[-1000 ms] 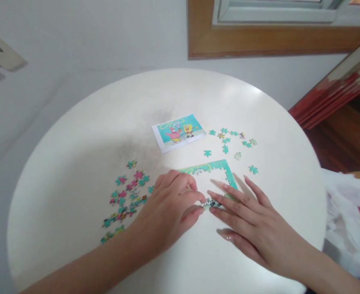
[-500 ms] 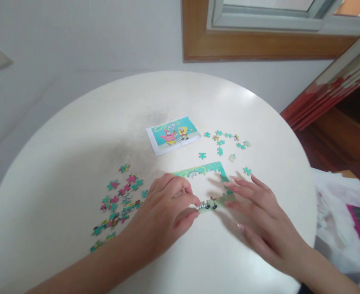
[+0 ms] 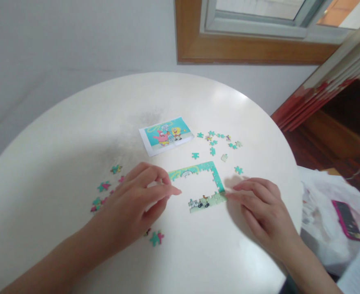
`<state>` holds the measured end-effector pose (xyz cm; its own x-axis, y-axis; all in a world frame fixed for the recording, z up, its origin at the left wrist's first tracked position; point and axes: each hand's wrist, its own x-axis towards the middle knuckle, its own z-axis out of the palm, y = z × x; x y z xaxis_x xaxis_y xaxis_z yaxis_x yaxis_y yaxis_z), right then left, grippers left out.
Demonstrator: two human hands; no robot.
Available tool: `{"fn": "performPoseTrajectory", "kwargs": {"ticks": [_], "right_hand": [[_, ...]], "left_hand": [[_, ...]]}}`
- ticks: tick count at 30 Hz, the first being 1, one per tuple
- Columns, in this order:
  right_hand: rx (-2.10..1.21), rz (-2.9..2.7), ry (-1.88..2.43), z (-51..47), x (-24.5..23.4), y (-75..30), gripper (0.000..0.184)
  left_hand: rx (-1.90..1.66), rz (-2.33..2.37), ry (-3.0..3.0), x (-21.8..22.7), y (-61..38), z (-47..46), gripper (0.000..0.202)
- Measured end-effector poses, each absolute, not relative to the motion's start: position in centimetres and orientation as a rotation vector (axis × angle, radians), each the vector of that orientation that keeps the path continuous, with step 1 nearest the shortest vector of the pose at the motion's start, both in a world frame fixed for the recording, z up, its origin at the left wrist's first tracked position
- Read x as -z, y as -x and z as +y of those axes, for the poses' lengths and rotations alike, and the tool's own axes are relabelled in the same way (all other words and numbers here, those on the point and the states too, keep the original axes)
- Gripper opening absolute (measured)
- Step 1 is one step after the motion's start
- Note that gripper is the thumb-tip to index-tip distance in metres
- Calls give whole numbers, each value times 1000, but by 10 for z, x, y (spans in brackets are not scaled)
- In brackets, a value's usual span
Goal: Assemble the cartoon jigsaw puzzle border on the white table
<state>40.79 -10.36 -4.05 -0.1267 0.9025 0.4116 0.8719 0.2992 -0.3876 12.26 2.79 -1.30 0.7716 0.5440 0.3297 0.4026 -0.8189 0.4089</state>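
A partly joined jigsaw puzzle border lies on the white table, with a teal top and right side and a pale green bottom strip. My left hand hovers left of that strip, index finger stretched out and thumb apart, with nothing visible in it. Beneath and behind this hand are loose teal and pink puzzle pieces, some hidden by it. My right hand is at the lower right corner of the border. Its fingers are spread, and the index fingertip touches or nearly touches the corner piece.
Behind the border lies a reference picture with cartoon figures. Several loose pieces are scattered right of it. Two pieces sit near my left wrist. A pink-edged phone rests on white plastic beyond the round table's right edge.
My left hand has drawn back leftward from the bottom strip's left end, uncovering it. My right hand has lowered and come in to the border's lower right corner. The view has shifted slightly.
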Motion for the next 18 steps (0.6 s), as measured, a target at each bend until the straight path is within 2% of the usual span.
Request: {"fn": "performPoseTrajectory", "kwargs": {"ticks": [4, 18], "right_hand": [[-85, -2028, 1551, -105, 42, -408, 38], [-152, -2112, 1531, -104, 42, -406, 36]], "left_hand": [[-501, 611, -2654, 21, -125, 22, 37], [-401, 570, -2621, 29, -133, 17, 45]]}}
